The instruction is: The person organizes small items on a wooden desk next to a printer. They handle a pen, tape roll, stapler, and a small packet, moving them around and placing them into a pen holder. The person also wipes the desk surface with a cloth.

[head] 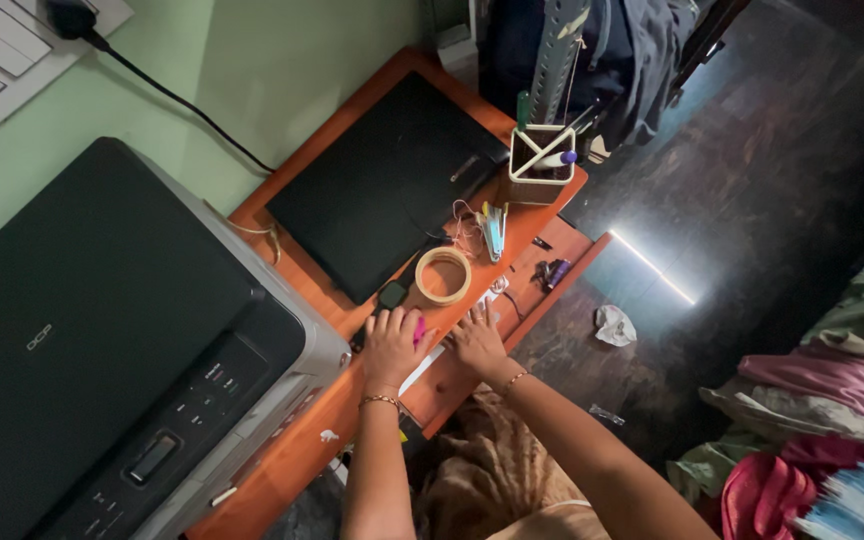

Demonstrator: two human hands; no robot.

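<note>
My left hand (390,347) rests on the orange desk (302,440) with its fingers curled over a small pink object (419,329). My right hand (476,340) lies flat beside it, fingers spread, on the lower pull-out shelf, touching a white strip of paper (422,370). A roll of beige tape (443,275) lies just beyond both hands. A small dark device (392,295) sits next to the tape.
A large black and grey printer (102,350) fills the left. A closed black laptop (382,185) lies at the back, with a pen holder (540,155), a stapler (494,232) and thin white cable nearby. Clothes pile on the dark floor at right.
</note>
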